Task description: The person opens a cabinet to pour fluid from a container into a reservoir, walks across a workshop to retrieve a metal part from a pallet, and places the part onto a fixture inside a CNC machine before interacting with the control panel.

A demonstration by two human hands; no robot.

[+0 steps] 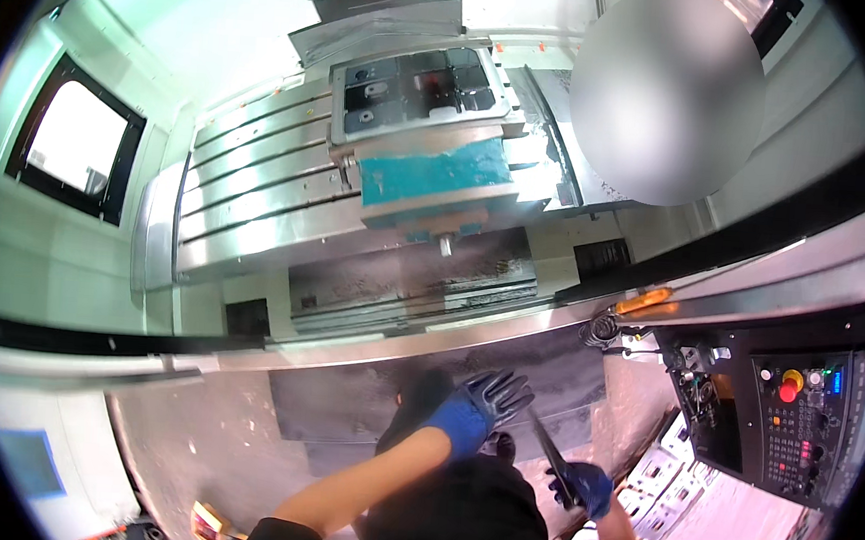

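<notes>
Step (my judgement): handling long dark tool [548, 446] | Left hand [483, 406]: fingers extended, seemingly empty | Right hand [588, 489]: curled round tool, at left's 4 o'clock | Pocketed part [410, 90]: 12 o'clock, in teal vise [439, 178] | Next move likely calls for: steady right grip

A slotted metal table [257, 196] carries a teal-and-silver vise [434, 178], and the vise bears a rectangular metal block [417, 127] with dark pockets. Below, a dark mat [329, 393] lies on the brownish floor [192, 409]. At lower right, pale pieces [656, 471] with dark openings line the left edge of a pinkish bench [736, 522]
</notes>
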